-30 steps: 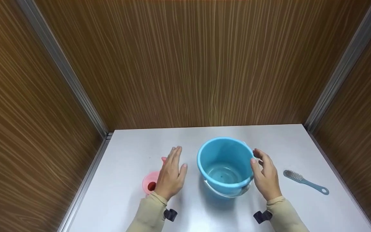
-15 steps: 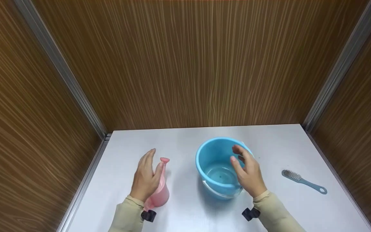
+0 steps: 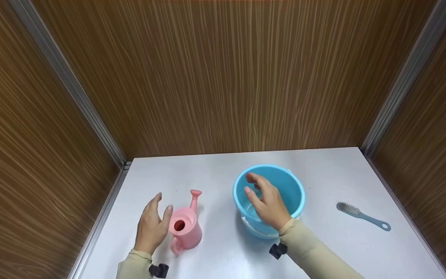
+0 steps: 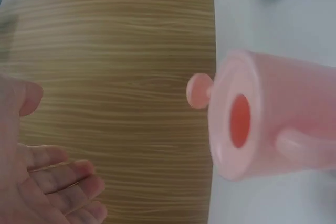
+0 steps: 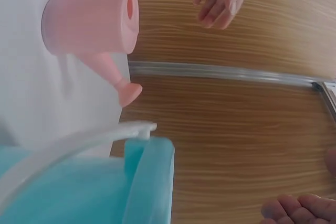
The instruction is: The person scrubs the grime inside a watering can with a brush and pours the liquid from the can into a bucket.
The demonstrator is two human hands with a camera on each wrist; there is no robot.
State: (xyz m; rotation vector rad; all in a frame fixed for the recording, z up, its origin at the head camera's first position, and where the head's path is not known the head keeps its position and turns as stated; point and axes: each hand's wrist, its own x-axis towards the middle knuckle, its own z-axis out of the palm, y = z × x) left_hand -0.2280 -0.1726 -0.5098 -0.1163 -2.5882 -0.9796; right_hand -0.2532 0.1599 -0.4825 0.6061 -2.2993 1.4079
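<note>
A pink watering can (image 3: 189,232) stands upright on the white table, its spout toward the back. My left hand (image 3: 151,226) is just to its left with fingers loosely spread, holding nothing; the left wrist view shows a gap between that hand (image 4: 52,182) and the can (image 4: 294,114). Over the blue bucket (image 3: 292,193) hovers my right hand (image 3: 267,201), fingers slightly bent and nothing in them. It covers part of the bucket's opening in the head view. The bucket's white handle (image 5: 68,148) hangs down on its near side.
A blue-grey brush (image 3: 363,216) with bristles up lies on the right of the table (image 3: 223,255). Wood-grain panels (image 3: 223,77) close in the back and both sides, with metal rails (image 3: 79,93) at the corners.
Both hands have moved left: the left from over the watering can to its left side, the right from the bucket's right rim to over its opening. Watering can and bucket stay put.
</note>
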